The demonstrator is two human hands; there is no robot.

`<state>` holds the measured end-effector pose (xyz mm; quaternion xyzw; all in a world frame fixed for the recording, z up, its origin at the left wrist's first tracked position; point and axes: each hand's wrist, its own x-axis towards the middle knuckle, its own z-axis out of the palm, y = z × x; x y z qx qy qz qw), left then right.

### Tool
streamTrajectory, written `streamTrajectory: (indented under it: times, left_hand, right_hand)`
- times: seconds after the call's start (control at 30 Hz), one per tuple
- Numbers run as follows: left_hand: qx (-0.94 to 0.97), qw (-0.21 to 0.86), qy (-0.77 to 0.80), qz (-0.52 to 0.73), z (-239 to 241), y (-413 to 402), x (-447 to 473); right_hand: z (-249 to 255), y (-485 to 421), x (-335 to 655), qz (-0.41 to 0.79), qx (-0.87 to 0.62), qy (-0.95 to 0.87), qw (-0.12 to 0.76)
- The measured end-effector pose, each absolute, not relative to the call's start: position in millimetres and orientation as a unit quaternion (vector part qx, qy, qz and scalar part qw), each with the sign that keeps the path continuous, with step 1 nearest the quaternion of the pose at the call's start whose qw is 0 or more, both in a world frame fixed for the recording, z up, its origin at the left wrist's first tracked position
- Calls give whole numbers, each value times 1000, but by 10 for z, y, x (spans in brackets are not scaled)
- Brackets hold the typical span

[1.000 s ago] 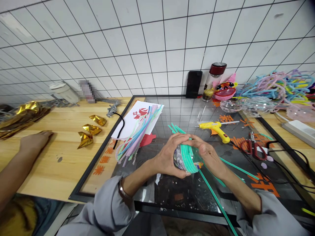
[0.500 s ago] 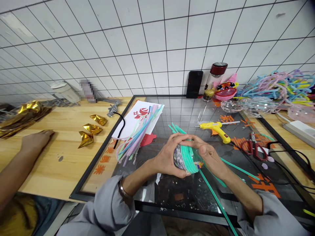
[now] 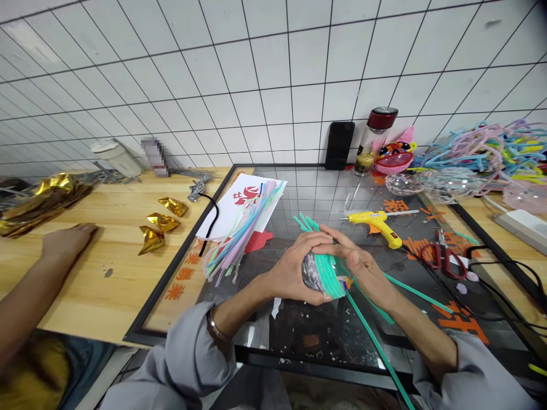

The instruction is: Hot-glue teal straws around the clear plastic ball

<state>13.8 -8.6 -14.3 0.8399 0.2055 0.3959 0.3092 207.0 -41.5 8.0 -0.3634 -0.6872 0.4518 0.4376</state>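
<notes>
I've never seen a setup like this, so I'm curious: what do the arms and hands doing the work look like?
They are a person's. The left hand and right hand are ungloved. The loose grey left sleeve and matching right sleeve leave part of each forearm bare. A narrow, shiny metallic bracelet circles the left forearm near the cuff.
</notes>
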Motion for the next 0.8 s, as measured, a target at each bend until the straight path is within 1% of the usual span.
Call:
streamTrajectory:
  times: [0.37,0.53,0.8]
  left_hand:
    - [843,311,214,382,-89,-44,92]
    - [827,327,253,380,-44,-49,80]
    - [819,338,267,380,-1,-48,64]
  right_hand:
    - [58,-456,2099,417,-334,-720,444]
    - [94,-485,2107,406,-328,-727,446]
    - [80,-496,2119,347,-331,-753,451]
